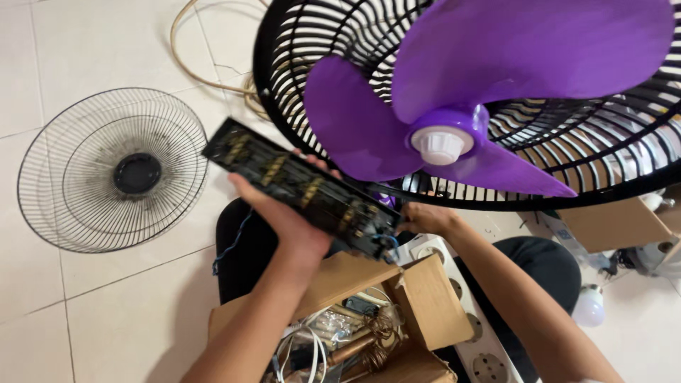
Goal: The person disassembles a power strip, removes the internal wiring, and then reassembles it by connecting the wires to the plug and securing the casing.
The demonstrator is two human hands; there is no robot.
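My left hand (pixel 287 213) grips a long black power strip casing (pixel 305 188) from below, held tilted with its open inside and brass contact strips facing up. At the casing's lower right end, my right hand (pixel 425 216) pinches by the blue wires (pixel 389 241); what its fingers hold is partly hidden. Just above both hands stands a fan with purple blades (pixel 489 85), a white hub cap (pixel 441 144) and a black rear grille (pixel 319 42).
A loose wire fan guard (pixel 113 170) lies on the tiled floor at left. An open cardboard box (pixel 418 298) with wires and copper coils sits between my knees. A white socket strip (pixel 482 347), a light bulb (pixel 589 305) and a cable loop (pixel 191 64) lie around.
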